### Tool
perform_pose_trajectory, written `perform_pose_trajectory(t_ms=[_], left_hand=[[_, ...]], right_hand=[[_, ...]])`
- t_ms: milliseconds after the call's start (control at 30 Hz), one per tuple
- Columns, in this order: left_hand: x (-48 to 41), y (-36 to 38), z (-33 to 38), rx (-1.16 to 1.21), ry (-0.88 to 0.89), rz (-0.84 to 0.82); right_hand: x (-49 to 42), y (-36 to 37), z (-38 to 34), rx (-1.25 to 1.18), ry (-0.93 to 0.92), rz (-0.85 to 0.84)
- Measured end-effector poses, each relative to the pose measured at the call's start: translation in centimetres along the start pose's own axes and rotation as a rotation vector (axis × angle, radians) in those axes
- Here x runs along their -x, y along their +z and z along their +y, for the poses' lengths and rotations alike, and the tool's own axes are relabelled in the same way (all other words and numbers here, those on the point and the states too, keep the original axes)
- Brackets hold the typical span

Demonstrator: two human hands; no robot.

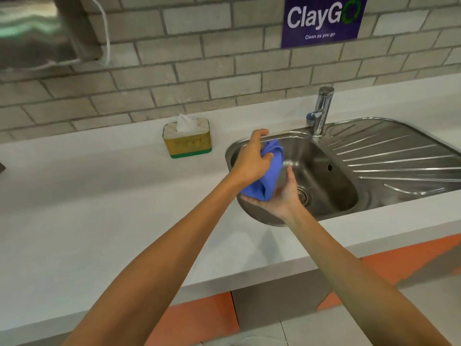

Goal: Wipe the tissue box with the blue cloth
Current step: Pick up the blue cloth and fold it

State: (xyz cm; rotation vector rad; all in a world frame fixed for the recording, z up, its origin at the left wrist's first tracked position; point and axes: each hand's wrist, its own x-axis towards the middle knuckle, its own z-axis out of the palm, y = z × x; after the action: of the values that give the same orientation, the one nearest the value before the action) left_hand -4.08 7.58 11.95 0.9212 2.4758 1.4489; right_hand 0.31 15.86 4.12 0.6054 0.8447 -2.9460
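Both of your hands are on the blue cloth [265, 171], held bunched over the near-left part of the sink basin [324, 176]. Your left hand [252, 158] clamps the upper end from above: fingers curl over the top of the bunch, thumb presses into the fabric on the near side. Your right hand [279, 196] lies palm up beneath the lower end, fingers spread loosely, the cloth resting in the palm rather than pinched; the thumb stands up beside the fabric.

Containers. Sink basin: stainless steel, holds nothing that you can make out except the drain strainer [302, 196] at its bottom, partly hidden behind your right hand. A ribbed drainboard [399, 158] runs off to the right of the basin. Chrome tap [321, 111] stands at the back rim.

Tissue box [187, 138]: yellow-patterned sides, green band along the base, one white tissue [185, 122] poking up through the top slot. It sits upright on the white countertop [99, 196], close to the tiled wall [174, 71], left of the sink and apart from it. Neither hand nor cloth touches it.

Purple "ClayGo – Clean as you go" sign [321, 21] on the wall above the tap. Shiny metal fixture [37, 33] at upper left, blurred; cannot tell what it is.
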Motion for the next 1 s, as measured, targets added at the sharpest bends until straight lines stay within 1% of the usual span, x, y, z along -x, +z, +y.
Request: perform_pose_trajectory(t_ms=[67, 133, 233, 300, 333, 367, 467, 533, 600, 633, 700, 767, 867, 1000], left_hand=[[-0.8, -1.7, -1.9, 0.002, -0.047, 0.085], [-1.5, -3.7, -4.0, -0.030, -0.084, 0.149], [-2.8, -6.3, -6.7, -0.065, -0.122, 0.235], [-3.7, -7.8, -8.0, 0.006, -0.193, 0.298], [-4.0, -8.5, -8.7, 0.084, -0.245, 0.302], [-4.0, -9.1, -9.4, 0.206, -0.299, 0.264], [-2.9, -10.4, -11.4, 0.783, -0.463, 0.023], [-2.3, -10.7, -13.2, 1.101, -0.523, 0.012], [-2.4, -11.0, -14.6, 1.305, -0.550, 0.037], [-2.7, -11.3, -15.1, 1.360, -0.565, 0.040], [-3.4, -12.1, -16.0, 1.397, -0.591, 0.034], [-4.1, -13.0, -17.1, 1.389, -0.608, 0.041], [-4.6, -14.6, -19.5, 1.310, -0.668, 0.126], [-4.8, -17.9, -23.9, 1.148, -0.796, 0.344]], right_hand=[[-1.2, 1.1, -0.1, 0.069, 0.004, -0.060], [-2.3, 2.4, -0.2, 0.158, 0.006, -0.085], [-4.3, 4.7, -0.2, 0.317, -0.008, -0.047], [-5.6, 6.1, 0.0, 0.380, -0.014, -0.027], [-6.2, 6.8, 0.2, 0.401, -0.009, -0.030], [-6.8, 7.4, 0.3, 0.410, 0.001, -0.043], [-8.7, 9.7, 1.0, 0.445, 0.026, -0.081], [-9.9, 11.4, 1.7, 0.585, 0.032, -0.079], [-11.2, 12.9, 2.2, 0.808, -0.025, -0.031], [-12.0, 13.4, 2.4, 0.931, -0.083, 0.000], [-13.5, 14.1, 2.5, 1.156, -0.242, 0.035], [-15.0, 14.4, 2.4, 1.232, -0.324, 0.045], [-17.9, 13.8, 1.9, 1.161, -0.292, 0.078], [-21.8, 11.5, 0.6, 1.019, -0.279, 0.230]])
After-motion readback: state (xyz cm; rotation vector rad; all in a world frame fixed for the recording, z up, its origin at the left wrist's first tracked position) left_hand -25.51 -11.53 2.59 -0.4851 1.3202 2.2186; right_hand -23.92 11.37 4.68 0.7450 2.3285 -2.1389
